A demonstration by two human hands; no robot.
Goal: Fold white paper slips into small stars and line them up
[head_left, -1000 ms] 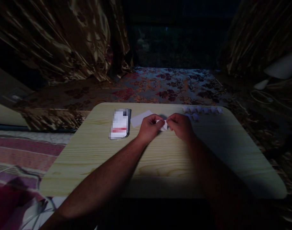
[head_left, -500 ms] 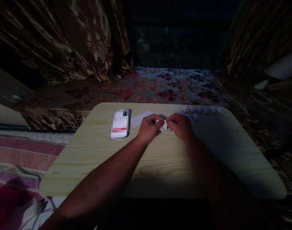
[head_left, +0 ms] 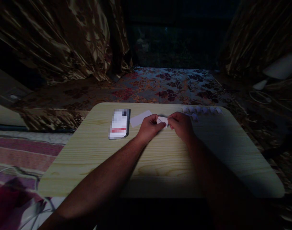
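head view: our left hand (head_left: 149, 127) and right hand (head_left: 181, 125) both pinched a small white folded paper piece (head_left: 162, 120) just above the pale wooden table (head_left: 160, 159), between a flat white paper slip (head_left: 140, 118) and a row of small folded white pieces (head_left: 203, 110). we judged a fold was being pressed; sharpening it called for aligned edges. half a second before, the piece sat lower, more hidden.

The room is dark. A pale wooden bench (head_left: 232, 143) catches light. A flowery cloth (head_left: 169, 86) lies behind it. Shiny brown curtains (head_left: 64, 41) hang beside a dark window (head_left: 169, 41).
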